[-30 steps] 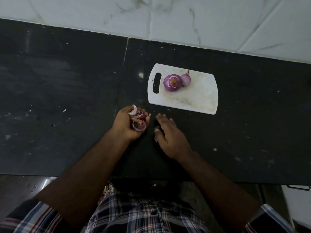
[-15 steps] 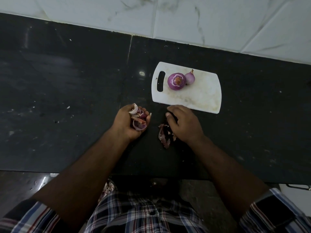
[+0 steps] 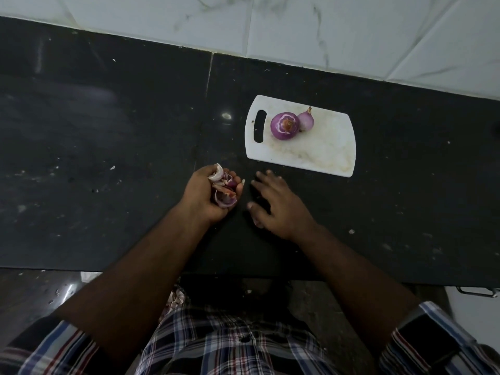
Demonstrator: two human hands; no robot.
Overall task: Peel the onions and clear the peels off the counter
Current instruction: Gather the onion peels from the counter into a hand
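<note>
My left hand (image 3: 201, 197) grips a bunch of purple and white onion peels (image 3: 225, 191), palm turned toward the right, low over the black counter (image 3: 121, 136). Just to its right, my right hand (image 3: 280, 208) lies palm down on the counter with its fingers spread and fairly straight; whatever is under it is hidden. Behind the hands, a white cutting board (image 3: 322, 154) carries a large peeled purple onion (image 3: 284, 126) and a small onion (image 3: 307, 121) touching it on the right.
Small pale scraps (image 3: 112, 167) dot the counter to the left. A white tiled wall (image 3: 297, 28) borders the back. Below the counter's front edge (image 3: 81, 267), some peels (image 3: 176, 299) lie near my checked shirt.
My right hand slid back from the board's front edge toward my left hand and flattened, covering the loose peels that lay beside it. The left hand has kept its bunch in place.
</note>
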